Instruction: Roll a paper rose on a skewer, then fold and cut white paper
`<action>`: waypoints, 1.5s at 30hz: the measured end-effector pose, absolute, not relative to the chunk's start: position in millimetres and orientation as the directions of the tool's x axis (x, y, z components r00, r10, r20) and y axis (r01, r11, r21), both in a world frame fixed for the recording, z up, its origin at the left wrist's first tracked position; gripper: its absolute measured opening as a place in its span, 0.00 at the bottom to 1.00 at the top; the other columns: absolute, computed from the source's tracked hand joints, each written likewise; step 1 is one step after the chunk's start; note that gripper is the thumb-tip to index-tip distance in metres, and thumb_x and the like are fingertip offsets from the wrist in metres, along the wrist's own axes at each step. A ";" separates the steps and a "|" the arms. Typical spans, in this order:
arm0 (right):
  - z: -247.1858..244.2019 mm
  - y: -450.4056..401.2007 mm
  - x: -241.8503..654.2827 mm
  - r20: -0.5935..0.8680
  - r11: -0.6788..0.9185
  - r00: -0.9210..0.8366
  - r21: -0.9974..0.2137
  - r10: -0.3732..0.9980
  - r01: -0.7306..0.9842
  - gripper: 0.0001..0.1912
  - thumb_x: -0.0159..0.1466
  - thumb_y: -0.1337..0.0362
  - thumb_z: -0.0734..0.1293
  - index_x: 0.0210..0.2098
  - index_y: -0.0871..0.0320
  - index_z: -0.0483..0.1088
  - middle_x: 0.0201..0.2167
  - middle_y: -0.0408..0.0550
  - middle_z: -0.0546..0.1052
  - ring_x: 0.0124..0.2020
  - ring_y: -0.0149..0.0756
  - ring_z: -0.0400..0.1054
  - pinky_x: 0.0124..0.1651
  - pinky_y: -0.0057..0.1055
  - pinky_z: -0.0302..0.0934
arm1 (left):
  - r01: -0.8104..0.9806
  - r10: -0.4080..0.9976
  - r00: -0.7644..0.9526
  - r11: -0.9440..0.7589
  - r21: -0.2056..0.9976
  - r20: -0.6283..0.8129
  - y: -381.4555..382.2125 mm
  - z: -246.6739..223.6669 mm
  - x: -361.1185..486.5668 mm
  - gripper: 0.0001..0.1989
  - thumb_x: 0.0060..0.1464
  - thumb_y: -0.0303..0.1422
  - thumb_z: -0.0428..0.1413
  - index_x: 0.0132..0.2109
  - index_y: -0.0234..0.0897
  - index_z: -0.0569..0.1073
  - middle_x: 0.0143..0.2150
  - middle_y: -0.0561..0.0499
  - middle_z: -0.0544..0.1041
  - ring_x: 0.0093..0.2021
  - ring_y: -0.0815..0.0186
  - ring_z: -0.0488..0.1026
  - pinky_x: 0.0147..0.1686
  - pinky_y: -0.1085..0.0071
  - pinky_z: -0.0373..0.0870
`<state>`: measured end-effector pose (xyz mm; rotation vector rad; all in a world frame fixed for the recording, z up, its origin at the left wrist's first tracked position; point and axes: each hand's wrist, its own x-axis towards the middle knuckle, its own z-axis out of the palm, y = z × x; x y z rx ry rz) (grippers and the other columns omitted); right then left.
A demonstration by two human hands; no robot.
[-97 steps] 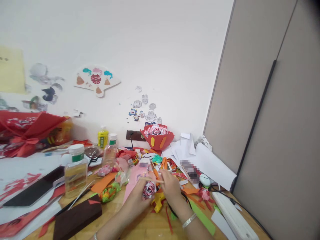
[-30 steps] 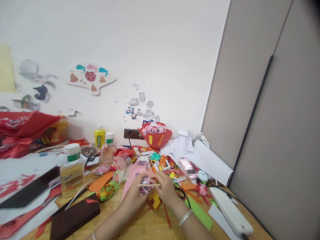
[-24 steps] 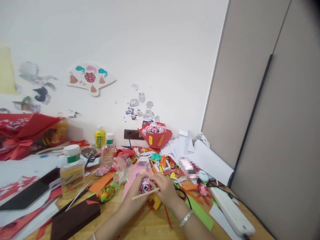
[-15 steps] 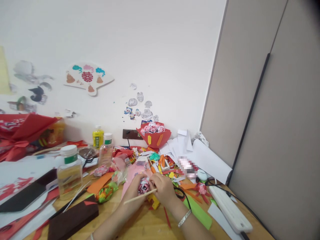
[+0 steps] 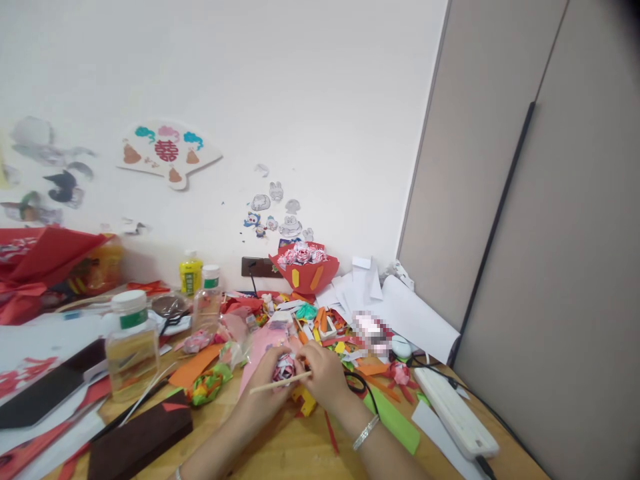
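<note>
Paper rose [image 5: 284, 368] is clasped in left hand [image 5: 264, 400]; right hand [image 5: 323, 375] pinches wooden stick [image 5: 273, 385]. Wall fan [image 5: 169, 155] reads red "囍"; yellow bottle [image 5: 191, 275] lettering illegible.

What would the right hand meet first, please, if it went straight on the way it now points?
Most likely the red-and-white paper rose, which sits between the right hand and the left hand; the right fingertips seem close to it or touching, though depth is unclear in this view.
</note>
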<state>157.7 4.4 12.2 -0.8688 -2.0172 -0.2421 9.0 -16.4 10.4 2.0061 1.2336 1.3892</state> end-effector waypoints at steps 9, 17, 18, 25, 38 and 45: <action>12.9 -0.6 155.3 0.802 0.691 -0.383 -0.052 0.459 0.721 0.09 0.64 0.66 0.56 0.31 0.55 0.65 0.28 0.46 0.71 0.25 0.33 0.63 0.27 0.28 0.53 | 0.447 0.861 0.083 -0.482 0.754 0.501 -17.5 11.8 7.3 0.22 0.42 0.32 0.57 0.47 0.37 0.68 0.44 0.47 0.74 0.43 0.57 0.72 0.42 0.63 0.70; 11.2 0.6 156.3 0.804 0.684 -0.409 0.003 0.432 0.729 0.12 0.66 0.64 0.54 0.32 0.57 0.66 0.27 0.47 0.71 0.26 0.34 0.64 0.27 0.28 0.53 | 0.379 0.865 0.100 -0.490 0.785 0.491 -20.0 12.3 8.8 0.22 0.43 0.33 0.57 0.48 0.38 0.68 0.40 0.49 0.76 0.42 0.58 0.72 0.39 0.64 0.71; 11.7 0.2 156.3 0.804 0.685 -0.403 -0.007 0.437 0.728 0.12 0.66 0.64 0.54 0.31 0.57 0.67 0.27 0.47 0.71 0.26 0.33 0.64 0.27 0.28 0.53 | 0.385 0.863 0.102 -0.493 0.781 0.495 -19.9 12.3 8.4 0.22 0.43 0.33 0.57 0.48 0.38 0.68 0.41 0.49 0.75 0.42 0.57 0.72 0.40 0.63 0.71; 17.4 1.0 158.6 0.795 0.729 -0.324 -0.204 0.513 0.654 0.12 0.66 0.61 0.56 0.31 0.57 0.67 0.28 0.45 0.72 0.28 0.33 0.65 0.29 0.27 0.54 | 0.411 0.824 0.129 -0.550 0.727 0.551 -11.8 4.9 5.2 0.18 0.47 0.32 0.55 0.47 0.39 0.67 0.44 0.48 0.74 0.42 0.60 0.72 0.43 0.64 0.69; 16.7 5.3 163.6 0.689 0.739 -0.350 -0.410 0.635 0.534 0.07 0.60 0.72 0.62 0.34 0.55 0.68 0.31 0.42 0.72 0.33 0.32 0.66 0.35 0.25 0.57 | 0.393 0.827 0.106 -0.545 0.741 0.552 -10.4 6.4 4.2 0.20 0.45 0.33 0.58 0.47 0.38 0.67 0.45 0.46 0.74 0.44 0.58 0.71 0.45 0.62 0.68; 17.2 2.2 161.7 0.716 0.740 -0.314 -0.411 0.624 0.533 0.05 0.61 0.69 0.62 0.33 0.56 0.69 0.30 0.44 0.71 0.32 0.33 0.66 0.35 0.26 0.57 | 0.383 0.819 0.146 -0.564 0.731 0.555 -5.6 0.1 2.0 0.20 0.45 0.33 0.58 0.48 0.36 0.66 0.45 0.45 0.73 0.44 0.58 0.72 0.44 0.62 0.68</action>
